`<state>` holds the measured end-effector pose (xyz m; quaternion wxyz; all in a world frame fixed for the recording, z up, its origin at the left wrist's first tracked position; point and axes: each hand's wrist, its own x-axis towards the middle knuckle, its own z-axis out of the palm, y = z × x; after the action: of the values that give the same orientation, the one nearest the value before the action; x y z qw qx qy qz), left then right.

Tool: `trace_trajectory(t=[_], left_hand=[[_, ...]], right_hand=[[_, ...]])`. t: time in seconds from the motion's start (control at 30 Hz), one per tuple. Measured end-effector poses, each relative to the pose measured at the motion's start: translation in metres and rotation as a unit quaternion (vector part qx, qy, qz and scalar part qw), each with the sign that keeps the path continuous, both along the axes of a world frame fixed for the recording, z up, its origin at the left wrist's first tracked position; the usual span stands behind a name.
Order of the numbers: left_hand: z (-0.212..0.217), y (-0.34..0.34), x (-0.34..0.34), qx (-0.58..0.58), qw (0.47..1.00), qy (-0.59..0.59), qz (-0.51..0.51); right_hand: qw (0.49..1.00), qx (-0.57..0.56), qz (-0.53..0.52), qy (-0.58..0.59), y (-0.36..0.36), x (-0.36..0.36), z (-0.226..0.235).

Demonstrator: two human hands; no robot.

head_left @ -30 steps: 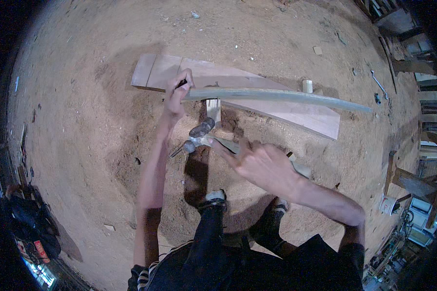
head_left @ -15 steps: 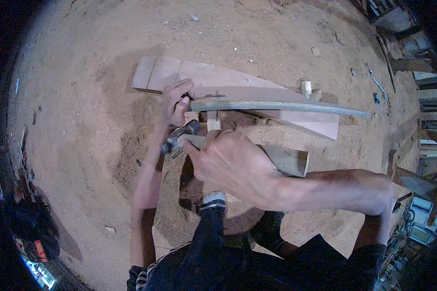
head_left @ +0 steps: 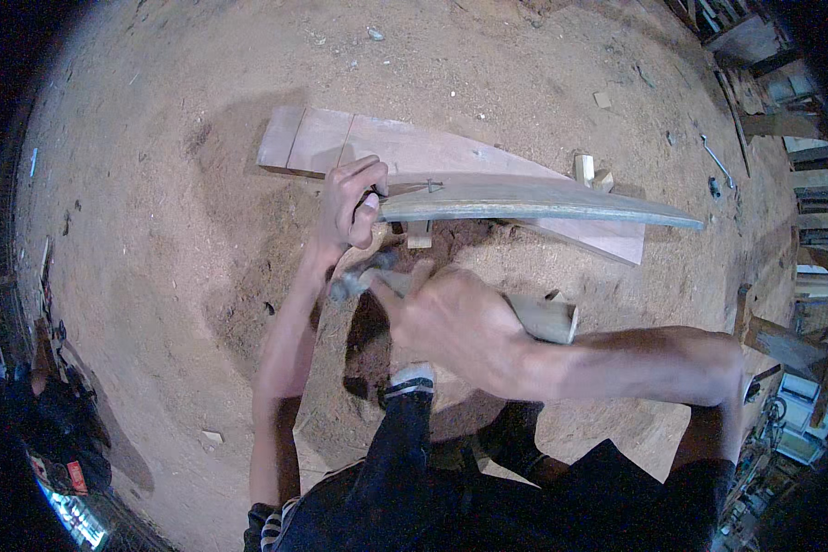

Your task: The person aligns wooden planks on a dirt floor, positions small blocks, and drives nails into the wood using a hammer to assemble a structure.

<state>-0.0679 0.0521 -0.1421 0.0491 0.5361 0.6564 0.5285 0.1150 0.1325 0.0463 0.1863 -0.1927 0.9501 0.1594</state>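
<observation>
My left hand (head_left: 352, 204) is closed at the left end of a long, curved wooden board (head_left: 543, 210). Something small and dark shows between its thumb and fingers, too little to name. A nail-like metal piece (head_left: 430, 186) stands up along the board's far side. Nearer to me, my right hand (head_left: 460, 317) is wrapped round a hammer (head_left: 547, 317). Its thick pale handle sticks out to the right of my fist, and its blurred metal head lies just below my left wrist. Under the board, the end of a small wooden block (head_left: 419, 235) shows.
A wide, pale plank (head_left: 414, 138) lies on the dirt floor beneath the curved board. Small wood offcuts (head_left: 584, 169) sit at its far edge. A wrench (head_left: 718, 161) is farther right, and stacked timber (head_left: 814, 198) lines the right side.
The hammer head has moved slightly and is blurred now. My left hand and the board's left end sit a little farther right and lower in view.
</observation>
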Motion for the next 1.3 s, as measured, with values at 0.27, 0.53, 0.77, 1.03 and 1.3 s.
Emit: trace_trajectory(t=[0.27, 0.53, 0.77, 1.03, 1.3], left_hand=[[0.002, 0.009, -0.004, -0.012, 1.000, -0.002, -0.007], [0.000, 0.017, -0.005, -0.013, 1.000, -0.004, -0.019], [0.002, 0.029, -0.002, -0.006, 0.999, 0.027, -0.033], [0.020, -0.021, -0.030, -0.076, 0.996, 0.042, 0.018], [-0.016, 0.047, 0.015, 0.102, 0.963, -0.238, 0.073]], right_hand=[[0.999, -0.003, -0.041, -0.013, 0.003, -0.001, -0.016], [0.996, 0.061, -0.067, 0.011, -0.003, -0.004, -0.015], [0.993, 0.085, -0.084, 0.027, -0.003, -0.002, -0.014], [0.996, -0.053, -0.066, -0.040, 0.003, 0.002, -0.038], [0.742, -0.526, -0.406, -0.091, 0.075, 0.134, -0.079]])
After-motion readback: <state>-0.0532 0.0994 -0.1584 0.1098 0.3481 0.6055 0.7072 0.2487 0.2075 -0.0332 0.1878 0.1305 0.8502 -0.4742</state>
